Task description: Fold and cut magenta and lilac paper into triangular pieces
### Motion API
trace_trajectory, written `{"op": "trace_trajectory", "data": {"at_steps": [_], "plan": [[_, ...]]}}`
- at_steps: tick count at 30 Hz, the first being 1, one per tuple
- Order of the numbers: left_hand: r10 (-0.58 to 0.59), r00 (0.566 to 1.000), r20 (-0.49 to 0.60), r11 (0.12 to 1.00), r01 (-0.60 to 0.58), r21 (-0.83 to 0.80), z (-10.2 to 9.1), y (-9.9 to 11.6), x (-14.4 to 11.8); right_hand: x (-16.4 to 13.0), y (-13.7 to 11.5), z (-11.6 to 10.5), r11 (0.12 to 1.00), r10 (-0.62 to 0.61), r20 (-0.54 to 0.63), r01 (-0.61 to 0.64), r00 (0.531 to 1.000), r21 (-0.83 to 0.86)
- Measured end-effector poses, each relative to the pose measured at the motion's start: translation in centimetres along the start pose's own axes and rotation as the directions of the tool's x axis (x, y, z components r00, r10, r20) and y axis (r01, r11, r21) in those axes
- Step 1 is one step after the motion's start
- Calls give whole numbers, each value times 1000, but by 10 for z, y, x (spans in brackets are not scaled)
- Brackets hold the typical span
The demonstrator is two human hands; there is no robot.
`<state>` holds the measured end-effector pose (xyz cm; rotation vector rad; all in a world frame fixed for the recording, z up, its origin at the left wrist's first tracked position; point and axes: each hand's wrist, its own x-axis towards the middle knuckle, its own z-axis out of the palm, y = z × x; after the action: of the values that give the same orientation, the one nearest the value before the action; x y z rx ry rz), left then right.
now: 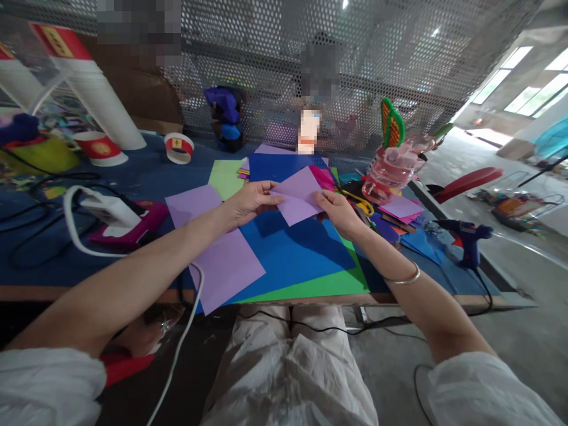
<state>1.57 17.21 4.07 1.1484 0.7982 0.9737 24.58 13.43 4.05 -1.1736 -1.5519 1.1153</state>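
Note:
A small lilac sheet of paper (295, 201) with a crease across its middle is held up above the table. Its left corner is pinched in my left hand (252, 204), its right corner in my right hand (338, 212), which has a silver bangle on the wrist. Beneath it lies a large blue sheet (306, 254), partly over a green sheet (328, 283). A larger lilac sheet (231, 266) sits under my left forearm, reaching the table's front edge. Behind my left hand is a pale green sheet (226, 177).
At the right are a pink jug (381, 174), yellow-handled scissors (364, 206), stacked paper squares (402, 208) and a blue glue gun (468, 236). On the left stand a charger on a magenta box (133, 228), loose cables and paper cups (179, 148). A perforated metal panel (266, 71) rises behind.

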Motion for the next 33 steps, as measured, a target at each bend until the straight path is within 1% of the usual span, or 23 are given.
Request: {"op": "trace_trajectory", "data": {"at_steps": [4, 7, 9, 15, 21, 28, 33], "plan": [[-24, 1000, -15, 999, 23, -36, 1, 1, -1, 0, -1, 0, 999, 18, -10, -18, 1000, 47], [-11, 999, -53, 998, 8, -61, 0, 1, 0, -1, -3, 0, 993, 53, 21, -55, 998, 109], [1, 997, -79, 997, -7, -74, 0, 3, 0, -1, -5, 0, 989, 51, 47, -57, 998, 137], [39, 984, -171, 991, -61, -121, 0, 7, 2, 1, -3, -3, 997, -16, 65, 11, 998, 76], [54, 973, -224, 986, -87, -140, 1, 7, 2, 3, 0, -3, 996, -49, 75, 43, 996, 78], [88, 958, -274, 985, -126, -122, 0, 4, 4, 3, 0, -2, 997, -66, 78, 62, 995, 49], [85, 944, -318, 989, -119, -89, -3, 2, 6, 2, 1, -3, 995, -104, 65, 104, 992, 4]]}}
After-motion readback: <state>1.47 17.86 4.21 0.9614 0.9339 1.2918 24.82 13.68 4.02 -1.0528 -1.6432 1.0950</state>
